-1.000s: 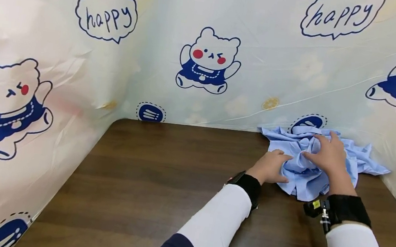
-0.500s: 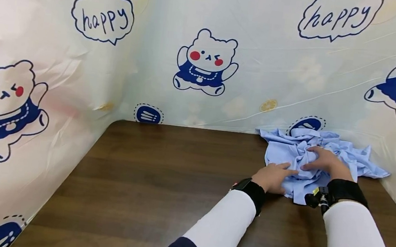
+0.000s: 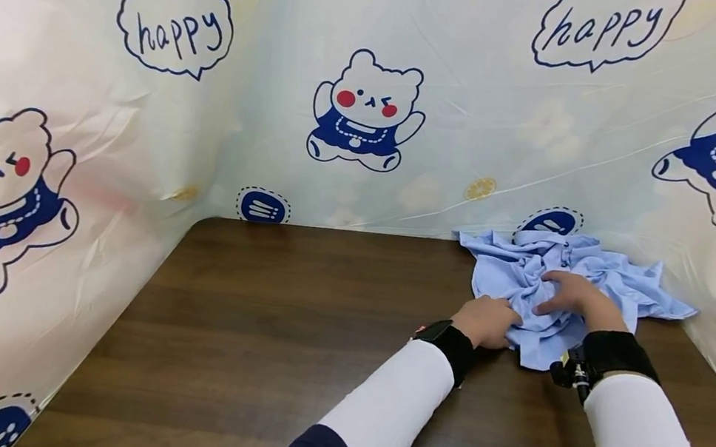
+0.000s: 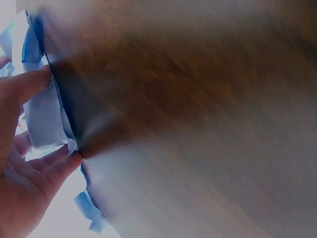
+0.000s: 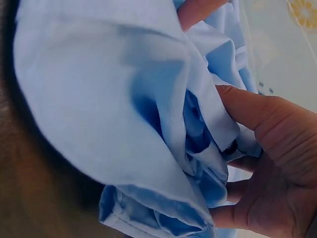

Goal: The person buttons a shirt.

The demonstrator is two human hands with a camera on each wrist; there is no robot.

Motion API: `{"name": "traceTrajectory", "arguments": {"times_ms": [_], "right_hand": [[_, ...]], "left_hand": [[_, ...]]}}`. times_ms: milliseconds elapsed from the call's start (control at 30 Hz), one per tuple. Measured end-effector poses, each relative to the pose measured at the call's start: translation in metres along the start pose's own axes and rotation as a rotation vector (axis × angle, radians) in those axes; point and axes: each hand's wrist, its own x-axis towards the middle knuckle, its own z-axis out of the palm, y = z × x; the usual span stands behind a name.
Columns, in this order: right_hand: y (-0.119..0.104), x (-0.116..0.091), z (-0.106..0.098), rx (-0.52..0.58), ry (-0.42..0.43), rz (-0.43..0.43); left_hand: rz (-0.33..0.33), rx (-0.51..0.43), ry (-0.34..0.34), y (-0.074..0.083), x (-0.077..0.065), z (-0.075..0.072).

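A crumpled light blue shirt (image 3: 526, 270) lies at the table's far right corner, against the printed backdrop. My left hand (image 3: 487, 321) holds its near left edge; the left wrist view has the thumb and fingers around a fold of the shirt (image 4: 44, 119). My right hand (image 3: 583, 302) reaches into the middle of the heap. In the right wrist view its thumb (image 5: 247, 106) lies against the bunched shirt (image 5: 109, 104), with other fingers partly hidden behind the folds. A small dark button (image 5: 231, 148) shows beside that thumb.
The brown wooden table (image 3: 290, 342) stretches left and toward me. A pale backdrop (image 3: 469, 81) printed with bears and "happy" bubbles stands along its back and sides. Black straps (image 3: 620, 353) with cameras sit on both wrists.
Both hands have come down and nearer to me on the shirt. The spread right fingers have sunk into its folds, and the left fingers have closed on its edge. The shirt has barely shifted.
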Motion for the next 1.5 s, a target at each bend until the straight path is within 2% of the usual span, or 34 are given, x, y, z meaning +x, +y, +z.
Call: {"name": "traceTrajectory", "arguments": {"times_ms": [267, 500, 633, 767, 1000, 1233, 1500], "right_hand": [[-0.023, -0.007, 0.007, -0.111, 0.035, -0.092], [-0.045, -0.02, 0.022, -0.16, 0.046, -0.158], [-0.059, -0.026, 0.031, -0.172, 0.031, -0.177], [-0.075, -0.03, 0.037, -0.172, 0.007, -0.188], [-0.105, -0.034, 0.053, -0.194, -0.012, -0.266], [-0.137, -0.035, 0.067, -0.206, -0.035, -0.319], [-0.17, -0.034, 0.081, -0.218, -0.054, -0.362]], "left_hand": [[0.031, 0.08, -0.022, -0.004, -0.015, -0.001], [0.138, 0.206, 0.006, -0.008, -0.043, 0.005], [0.171, 0.256, 0.005, -0.01, -0.061, 0.009], [0.183, 0.27, 0.007, -0.013, -0.079, 0.012], [0.225, 0.297, 0.014, -0.022, -0.11, 0.018], [0.214, 0.294, 0.034, -0.034, -0.145, 0.02], [0.209, 0.309, 0.086, -0.05, -0.174, 0.028]]}}
